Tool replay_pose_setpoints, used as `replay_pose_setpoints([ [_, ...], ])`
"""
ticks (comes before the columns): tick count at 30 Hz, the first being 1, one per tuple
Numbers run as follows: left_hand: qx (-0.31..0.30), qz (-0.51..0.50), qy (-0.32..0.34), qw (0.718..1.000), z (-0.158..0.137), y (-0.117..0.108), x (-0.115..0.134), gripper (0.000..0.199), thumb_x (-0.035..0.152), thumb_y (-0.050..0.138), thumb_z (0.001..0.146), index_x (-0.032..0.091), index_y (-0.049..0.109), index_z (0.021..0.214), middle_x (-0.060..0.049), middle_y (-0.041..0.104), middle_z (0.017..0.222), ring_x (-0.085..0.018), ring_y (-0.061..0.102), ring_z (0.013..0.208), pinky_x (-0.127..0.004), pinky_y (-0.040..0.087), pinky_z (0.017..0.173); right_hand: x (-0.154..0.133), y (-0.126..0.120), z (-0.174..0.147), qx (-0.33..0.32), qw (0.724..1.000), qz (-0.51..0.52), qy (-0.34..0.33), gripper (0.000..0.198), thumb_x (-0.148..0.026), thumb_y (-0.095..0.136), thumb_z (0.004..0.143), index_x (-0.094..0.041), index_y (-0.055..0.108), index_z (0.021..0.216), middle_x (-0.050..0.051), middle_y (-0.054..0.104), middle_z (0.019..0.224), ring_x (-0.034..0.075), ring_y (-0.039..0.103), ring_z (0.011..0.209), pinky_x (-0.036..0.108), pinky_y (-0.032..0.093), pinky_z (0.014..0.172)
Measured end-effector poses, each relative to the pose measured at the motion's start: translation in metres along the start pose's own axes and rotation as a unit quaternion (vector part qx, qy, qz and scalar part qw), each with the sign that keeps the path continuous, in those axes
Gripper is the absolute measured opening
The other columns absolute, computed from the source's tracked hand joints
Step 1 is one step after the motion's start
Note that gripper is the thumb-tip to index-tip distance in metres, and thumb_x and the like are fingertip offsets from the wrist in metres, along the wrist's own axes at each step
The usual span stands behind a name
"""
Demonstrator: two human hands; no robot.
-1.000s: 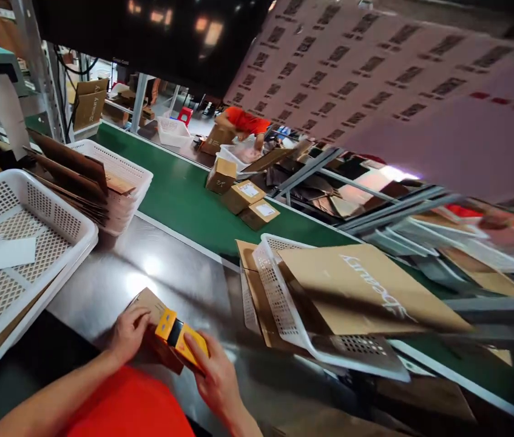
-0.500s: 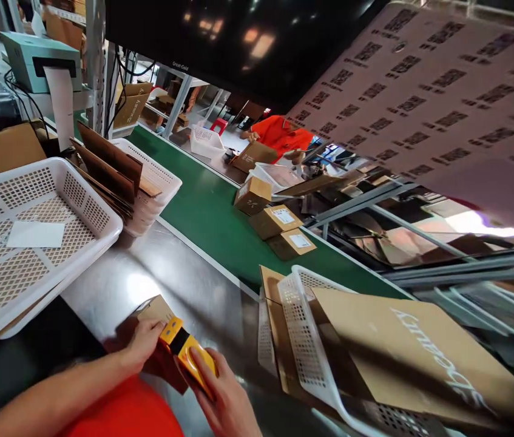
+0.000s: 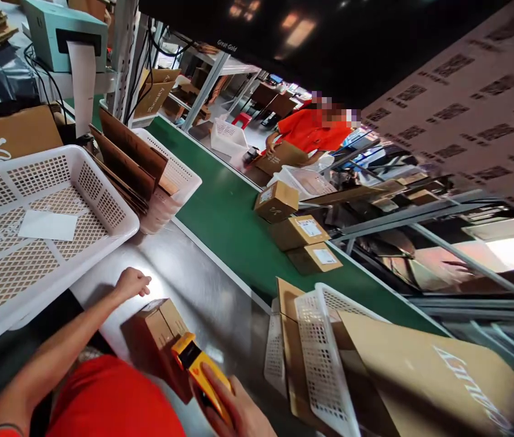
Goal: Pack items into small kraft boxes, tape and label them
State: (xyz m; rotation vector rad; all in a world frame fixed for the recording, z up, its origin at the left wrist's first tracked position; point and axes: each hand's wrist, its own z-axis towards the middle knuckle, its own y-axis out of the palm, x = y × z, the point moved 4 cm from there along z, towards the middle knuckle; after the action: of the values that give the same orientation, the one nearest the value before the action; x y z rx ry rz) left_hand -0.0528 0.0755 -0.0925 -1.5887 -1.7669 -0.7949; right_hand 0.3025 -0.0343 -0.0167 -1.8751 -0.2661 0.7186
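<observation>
My right hand [image 3: 243, 403] is wrapped round a yellow handheld scanner [image 3: 209, 379] with a black window near its front end. The scanner's front overlaps the near side of a small brown cardboard box [image 3: 165, 331]; whether they touch I cannot tell. The box stands closed on the metal bench [image 3: 220, 315]. Just beyond the box's far left corner, above the bench, is my left hand [image 3: 133, 283]. Its fingers are curled in, and nothing shows in them.
At left lies a white basket [image 3: 131, 224] with a paper slip in it. A basket [image 3: 324, 364] with flat cardboard stands at right. Several boxes [image 3: 300, 233] sit on the green conveyor [image 3: 220, 209]. A person in red [image 3: 311, 130] stands across it. A monitor [image 3: 352, 48] hangs overhead.
My left hand has left the box beside the scanner and moved up and to the left. More of the box shows. The view has shifted, and the scanner remains in my right hand.
</observation>
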Motion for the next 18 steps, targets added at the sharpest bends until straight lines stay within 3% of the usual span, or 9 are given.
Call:
replay_pose_setpoints([
  [5, -0.036, 0.03, -0.02, 0.999, 0.02, -0.021, -0.003, 0.031, 0.043, 0.067, 0.086, 0.016, 0.066, 0.07, -0.006, 0.075, 0.064, -0.014, 0.06, 0.053, -0.027, 0.039, 0.056, -0.011, -0.002, 0.012, -0.003, 1.0, -0.005, 0.007, 0.063, -0.031, 0.054, 0.098, -0.039, 0.047, 0.16, 0.009, 0.068, 0.099, 0.025, 0.074, 0.075, 0.034, 0.064, 0.067],
  [8, -0.043, 0.045, -0.019, 0.998, 0.028, -0.019, -0.022, 0.03, 0.043, 0.071, 0.083, 0.016, 0.068, 0.073, -0.007, 0.078, 0.072, -0.013, 0.061, 0.056, -0.026, 0.042, 0.058, -0.014, -0.001, 0.012, 0.008, 0.999, -0.035, 0.003, 0.068, -0.027, 0.057, 0.095, -0.04, 0.045, 0.161, 0.008, 0.067, 0.098, 0.025, 0.074, 0.074, 0.033, 0.063, 0.065],
  [12, -0.042, 0.09, -0.007, 0.995, 0.034, -0.006, -0.058, 0.028, 0.04, 0.063, 0.09, 0.015, 0.073, 0.079, -0.007, 0.081, 0.081, -0.015, 0.064, 0.062, -0.026, 0.045, 0.059, -0.019, -0.001, 0.012, 0.003, 0.998, -0.063, 0.031, 0.069, -0.025, 0.055, 0.096, -0.042, 0.042, 0.162, 0.007, 0.065, 0.098, 0.025, 0.073, 0.078, 0.035, 0.062, 0.067],
  [15, -0.024, 0.14, 0.027, 0.99, 0.028, 0.01, -0.081, 0.024, 0.036, 0.062, 0.092, 0.018, 0.077, 0.087, -0.01, 0.082, 0.104, -0.021, 0.073, 0.09, -0.028, 0.054, 0.078, -0.026, -0.003, 0.014, -0.004, 0.997, -0.062, 0.039, 0.069, -0.024, 0.055, 0.096, -0.042, 0.043, 0.161, 0.007, 0.065, 0.1, 0.026, 0.073, 0.081, 0.036, 0.062, 0.07],
  [18, -0.011, 0.195, 0.064, 0.979, 0.019, 0.022, -0.092, 0.023, 0.033, 0.06, 0.095, 0.02, 0.079, 0.096, -0.01, 0.079, 0.12, -0.024, 0.07, 0.117, -0.031, 0.049, 0.105, -0.03, -0.005, 0.016, 0.0, 0.996, -0.07, 0.046, 0.066, -0.024, 0.057, 0.096, -0.04, 0.047, 0.159, 0.007, 0.064, 0.1, 0.025, 0.072, 0.081, 0.035, 0.06, 0.071],
])
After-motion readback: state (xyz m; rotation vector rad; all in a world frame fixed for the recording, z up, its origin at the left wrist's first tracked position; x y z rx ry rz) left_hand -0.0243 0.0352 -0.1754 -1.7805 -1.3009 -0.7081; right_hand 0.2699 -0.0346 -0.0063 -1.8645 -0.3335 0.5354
